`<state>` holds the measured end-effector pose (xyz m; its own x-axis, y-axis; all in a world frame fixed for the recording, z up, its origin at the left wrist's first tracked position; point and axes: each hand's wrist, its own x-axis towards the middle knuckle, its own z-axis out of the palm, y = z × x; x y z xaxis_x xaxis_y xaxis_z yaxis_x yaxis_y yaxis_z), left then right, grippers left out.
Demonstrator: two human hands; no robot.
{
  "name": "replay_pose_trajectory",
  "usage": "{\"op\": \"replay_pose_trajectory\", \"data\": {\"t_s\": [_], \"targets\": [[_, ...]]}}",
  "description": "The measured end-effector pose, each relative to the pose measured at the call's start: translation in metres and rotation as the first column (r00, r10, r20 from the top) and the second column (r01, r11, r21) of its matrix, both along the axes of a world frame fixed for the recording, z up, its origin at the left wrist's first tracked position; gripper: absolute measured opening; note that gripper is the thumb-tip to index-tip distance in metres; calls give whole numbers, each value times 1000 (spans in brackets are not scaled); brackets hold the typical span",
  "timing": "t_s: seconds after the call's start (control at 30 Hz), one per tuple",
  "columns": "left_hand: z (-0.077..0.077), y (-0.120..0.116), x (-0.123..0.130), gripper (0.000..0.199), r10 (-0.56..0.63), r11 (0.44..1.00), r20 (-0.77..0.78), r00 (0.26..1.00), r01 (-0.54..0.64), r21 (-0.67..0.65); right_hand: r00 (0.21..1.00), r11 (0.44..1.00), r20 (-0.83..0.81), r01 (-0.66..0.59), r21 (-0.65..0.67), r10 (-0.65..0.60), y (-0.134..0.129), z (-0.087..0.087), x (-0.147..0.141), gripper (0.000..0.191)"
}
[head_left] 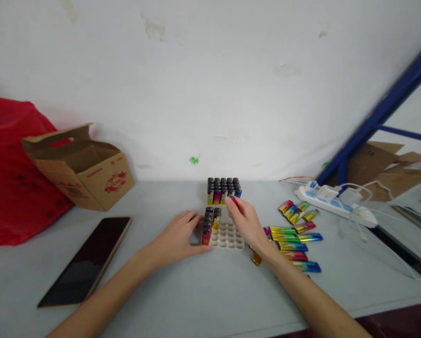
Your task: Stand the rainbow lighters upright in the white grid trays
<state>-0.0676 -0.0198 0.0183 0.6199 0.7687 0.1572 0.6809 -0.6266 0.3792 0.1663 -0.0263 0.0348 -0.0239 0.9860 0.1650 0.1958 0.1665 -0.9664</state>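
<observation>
A pale tray (229, 238) with rows of round-cornered slots lies in front of me. Upright lighters (207, 227) with black tops fill its left column, and a yellow lighter (216, 222) stands at the rear of the column beside it. My left hand (177, 238) steadies the tray's left side, thumb at the near corner and fingers towards the back. Over the tray's right rear part, my right hand (246, 221) pinches a red lighter (235, 202), mostly hidden by the fingers. Directly behind stands a block of upright lighters (224, 190) in several colours.
Loose shiny lighters (291, 245) lie right of the tray, partly under my right forearm. A white power strip (337, 206) with cables is farther right. On the left are a dark tablet (85, 263), an open cardboard box (105, 188) and a red bag (16, 173).
</observation>
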Motion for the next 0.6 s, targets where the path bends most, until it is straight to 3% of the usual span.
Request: {"op": "replay_pose_trajectory", "data": {"t_s": [0.07, 0.13, 0.37, 0.6], "targets": [[-1, 1, -1, 57, -4, 1000, -2, 1000, 4, 4, 987, 993, 140, 65, 101, -79, -5, -1, 1, 56], [-3, 2, -1, 55, -11, 1000, -2, 1000, 11, 8, 974, 990, 201, 82, 116, -104, -6, -1, 1, 56], [-2, 2, -1, 51, -17, 1000, -18, 1000, 17, 7, 980, 996, 177, 79, 51, -86, -3, -6, 0, 38], [-3, 3, -2, 54, -5, 1000, -2, 1000, 5, -3, 984, 993, 174, 27, 114, -47, -6, -8, 5, 43]]}}
